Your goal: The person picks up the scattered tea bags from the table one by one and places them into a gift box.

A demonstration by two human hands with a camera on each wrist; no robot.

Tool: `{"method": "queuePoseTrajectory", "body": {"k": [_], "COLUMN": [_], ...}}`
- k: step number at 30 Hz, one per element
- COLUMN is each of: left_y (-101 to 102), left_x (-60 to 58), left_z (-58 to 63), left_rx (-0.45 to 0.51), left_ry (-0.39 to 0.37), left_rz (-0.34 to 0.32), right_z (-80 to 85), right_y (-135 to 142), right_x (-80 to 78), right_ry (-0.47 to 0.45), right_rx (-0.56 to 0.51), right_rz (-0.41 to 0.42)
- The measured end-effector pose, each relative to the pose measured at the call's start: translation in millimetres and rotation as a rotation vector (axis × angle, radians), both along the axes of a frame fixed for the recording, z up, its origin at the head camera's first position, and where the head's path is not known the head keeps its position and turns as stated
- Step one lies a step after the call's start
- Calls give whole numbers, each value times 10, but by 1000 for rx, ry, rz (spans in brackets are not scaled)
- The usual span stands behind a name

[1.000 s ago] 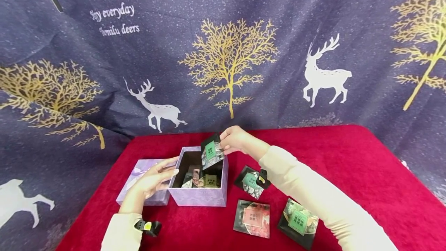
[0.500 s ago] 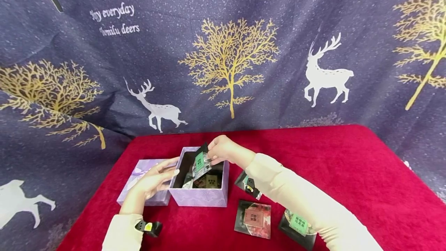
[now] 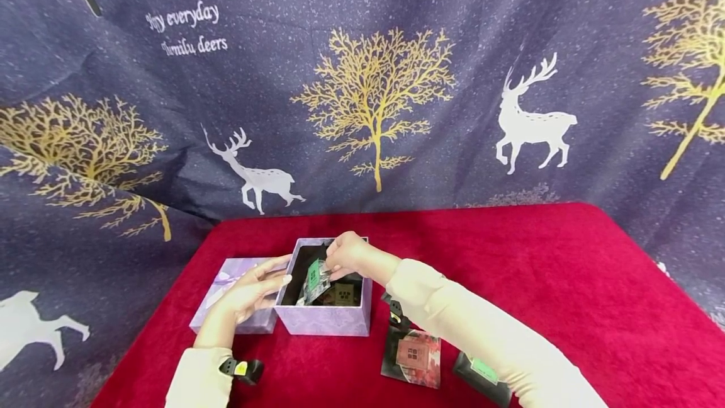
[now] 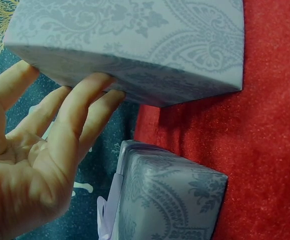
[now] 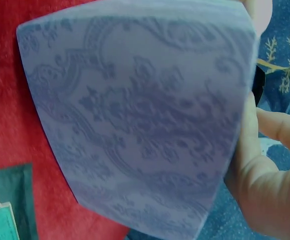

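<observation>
Green-labelled packet hangs inside the box from the pinching right hand; left hand spread outside.

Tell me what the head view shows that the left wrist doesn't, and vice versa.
Only head: the right grip holding a flat, black, green-labelled packet in the mouth of the rectangular lilac box, plus a square, black, red-labelled packet lying on red cloth.
Only left wrist: the palm of the left grip and the box's shaded outer wall at its fingertips.
Both: the box, the ribboned lilac lid, the left grip, the cloth and dark blue printed backdrop.
</observation>
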State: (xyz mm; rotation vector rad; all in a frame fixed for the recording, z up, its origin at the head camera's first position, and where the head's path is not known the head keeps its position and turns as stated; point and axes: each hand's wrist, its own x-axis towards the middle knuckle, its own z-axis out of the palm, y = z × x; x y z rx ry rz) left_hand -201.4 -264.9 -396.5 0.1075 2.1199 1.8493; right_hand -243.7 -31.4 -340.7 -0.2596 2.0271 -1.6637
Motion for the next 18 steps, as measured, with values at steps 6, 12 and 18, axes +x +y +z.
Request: {"method": "queuePoseTrajectory", "body": {"k": [6,12,18], "left_y": [-14,-6,-3], "left_x": [1,3,7], "left_z": [-1,6,2], "left_rx": [3,-10,-7], "left_ry": [5,1,-1], "left_rz": [-10,11,6], "right_z": [-50,-21,-10], "right_y": [11,88,209], "right_x": [-3,-10,-1], "right_ry": [-48,-15,23], "right_rx": [11,54,137], "right_rz": [87,109,162]}}
